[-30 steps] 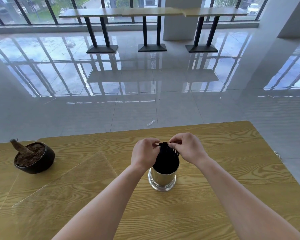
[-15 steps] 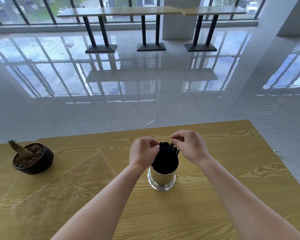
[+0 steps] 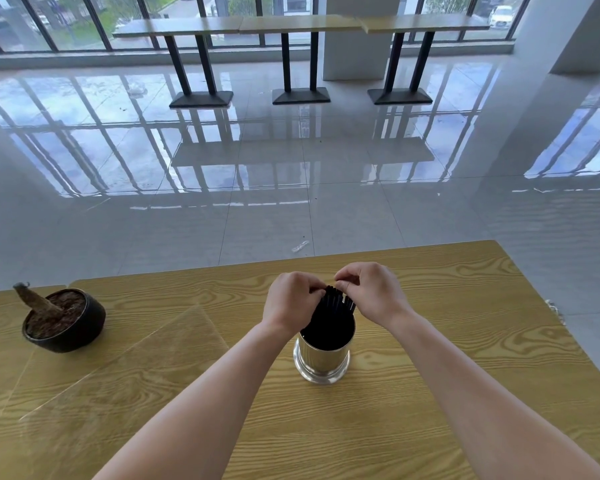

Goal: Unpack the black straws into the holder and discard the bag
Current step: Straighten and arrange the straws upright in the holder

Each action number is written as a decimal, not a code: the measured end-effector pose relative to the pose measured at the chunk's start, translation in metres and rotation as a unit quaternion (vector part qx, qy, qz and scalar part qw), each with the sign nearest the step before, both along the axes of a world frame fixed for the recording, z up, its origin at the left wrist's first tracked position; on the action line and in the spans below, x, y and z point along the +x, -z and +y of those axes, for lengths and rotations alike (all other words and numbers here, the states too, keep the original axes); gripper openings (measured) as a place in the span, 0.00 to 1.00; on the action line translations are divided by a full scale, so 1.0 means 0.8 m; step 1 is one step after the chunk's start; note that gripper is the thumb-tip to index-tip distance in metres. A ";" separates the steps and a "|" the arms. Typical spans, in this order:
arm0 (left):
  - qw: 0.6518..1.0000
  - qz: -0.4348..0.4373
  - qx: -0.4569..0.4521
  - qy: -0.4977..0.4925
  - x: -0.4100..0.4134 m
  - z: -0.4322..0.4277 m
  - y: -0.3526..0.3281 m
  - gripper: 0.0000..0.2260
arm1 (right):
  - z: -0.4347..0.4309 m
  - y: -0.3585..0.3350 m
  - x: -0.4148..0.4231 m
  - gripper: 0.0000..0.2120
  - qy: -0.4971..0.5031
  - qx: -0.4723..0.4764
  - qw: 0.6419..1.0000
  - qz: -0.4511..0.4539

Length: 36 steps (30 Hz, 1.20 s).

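Head view: straws [image 3: 331,315] between hands.

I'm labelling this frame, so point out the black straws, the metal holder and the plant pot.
black straws [image 3: 331,313]: head view, on the dark bundle just above the rim.
metal holder [image 3: 321,358]: head view, on its shiny front wall.
plant pot [image 3: 80,336]: head view, on its black outer wall.

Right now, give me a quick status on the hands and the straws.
Left hand and right hand both pinching the top of the black straws. Straws standing in the metal holder. Bag not clearly visible. Nothing blocking; plant pot far left.
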<state>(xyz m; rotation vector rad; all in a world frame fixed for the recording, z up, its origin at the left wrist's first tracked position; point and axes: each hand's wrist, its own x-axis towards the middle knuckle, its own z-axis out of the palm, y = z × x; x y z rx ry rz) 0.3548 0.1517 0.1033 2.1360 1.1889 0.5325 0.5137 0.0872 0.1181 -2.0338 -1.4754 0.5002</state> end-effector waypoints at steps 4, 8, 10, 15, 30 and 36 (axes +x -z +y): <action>0.996 -0.062 -0.006 -0.062 -0.006 0.002 0.003 0.06 | -0.001 -0.001 0.000 0.05 0.005 0.007 1.000 0.002; 0.990 -0.102 0.003 -0.094 -0.008 0.004 0.002 0.06 | -0.002 -0.004 0.001 0.06 0.009 0.018 1.000 0.008; 0.988 -0.117 0.023 -0.103 -0.008 0.004 -0.001 0.06 | -0.003 -0.008 0.002 0.06 0.012 0.027 1.000 0.006; 0.971 -0.189 0.063 -0.134 -0.011 0.004 -0.025 0.05 | -0.005 -0.025 0.002 0.06 0.011 0.064 0.998 0.004; 0.707 -0.562 -0.164 -0.397 -0.066 0.029 -0.099 0.02 | -0.018 -0.093 0.007 0.06 -0.003 0.195 0.981 -0.011; 0.602 -0.598 -0.277 -0.451 -0.075 0.015 -0.069 0.04 | -0.027 -0.107 0.023 0.06 0.046 0.216 0.972 0.081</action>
